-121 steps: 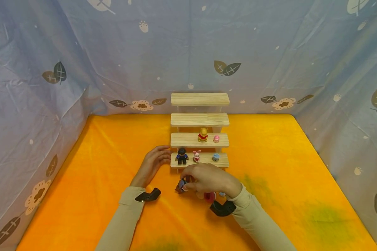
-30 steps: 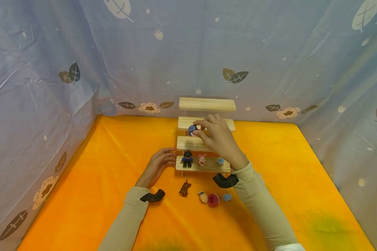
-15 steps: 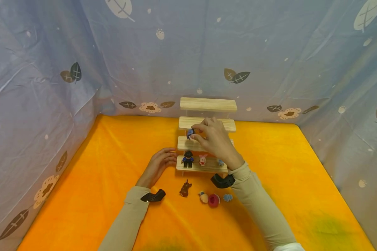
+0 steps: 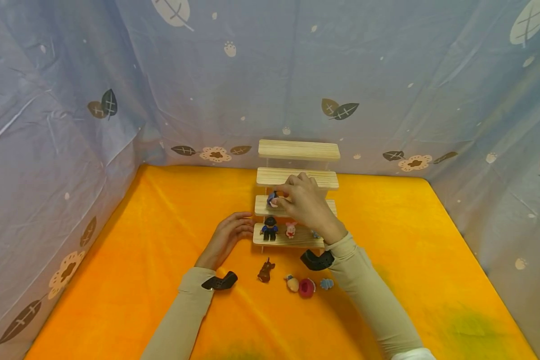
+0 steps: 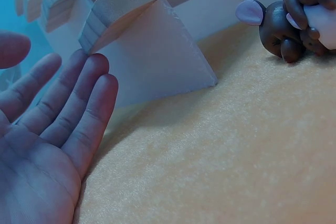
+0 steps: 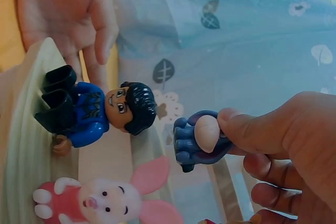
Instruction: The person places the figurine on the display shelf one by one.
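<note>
My right hand (image 4: 309, 202) pinches a small blue donkey figurine (image 4: 271, 200) between thumb and forefinger at the left of the second tier from the bottom of a wooden stepped stand (image 4: 298, 149). In the right wrist view the figurine's pale muzzle (image 6: 208, 133) shows; whether its feet touch the board I cannot tell. My left hand (image 4: 227, 236) lies with fingers extended at the left end of the lowest tier, fingertips against the board's edge (image 5: 97, 32). On that tier stand a black-haired toy man (image 4: 269, 229), a pink piglet figurine (image 4: 290, 230) and a pale blue figurine, partly hidden.
On the orange cloth (image 4: 198, 200) before the stand lie a brown kangaroo-like figurine (image 4: 265, 271), a cream figurine (image 4: 292, 283), a dark pink piece (image 4: 307, 288) and a light blue piece (image 4: 326, 284). A patterned curtain (image 4: 234, 90) hangs behind. My right hand hides the second tier's right part.
My right hand has carried the blue donkey figurine up from the cloth to the stand, then lowered it to the second tier's left. The left hand stays at the stand's edge.
</note>
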Demonstrator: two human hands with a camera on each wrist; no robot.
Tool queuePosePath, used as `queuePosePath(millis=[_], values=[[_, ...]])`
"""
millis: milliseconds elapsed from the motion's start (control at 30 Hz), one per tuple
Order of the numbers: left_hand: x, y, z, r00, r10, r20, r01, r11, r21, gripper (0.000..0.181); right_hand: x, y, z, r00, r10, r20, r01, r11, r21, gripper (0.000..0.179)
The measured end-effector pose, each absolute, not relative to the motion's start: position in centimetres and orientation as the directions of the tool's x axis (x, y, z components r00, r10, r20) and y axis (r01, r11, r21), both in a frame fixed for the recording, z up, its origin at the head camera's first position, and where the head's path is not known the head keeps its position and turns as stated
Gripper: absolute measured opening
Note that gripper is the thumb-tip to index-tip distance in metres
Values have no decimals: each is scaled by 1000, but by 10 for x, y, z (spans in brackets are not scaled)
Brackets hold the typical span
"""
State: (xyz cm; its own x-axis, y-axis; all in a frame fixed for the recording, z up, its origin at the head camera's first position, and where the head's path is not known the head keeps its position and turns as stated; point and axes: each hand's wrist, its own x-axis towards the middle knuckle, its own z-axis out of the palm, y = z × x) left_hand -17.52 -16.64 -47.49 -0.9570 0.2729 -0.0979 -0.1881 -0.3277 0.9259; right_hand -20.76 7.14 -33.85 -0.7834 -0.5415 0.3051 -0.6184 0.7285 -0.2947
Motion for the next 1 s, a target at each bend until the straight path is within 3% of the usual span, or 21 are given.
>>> queuePosePath(millis=[467,1000], values=[[-176,-166,-476,-956,276,-98,-191,-332,924,48,-206,69,-342,-784,-553,281,-615,755,-228,31],[-176,-168,-476,-954,289,-75,-175,-337,925,45,-207,65,-344,-797,-546,260,-601,759,-249,32]])
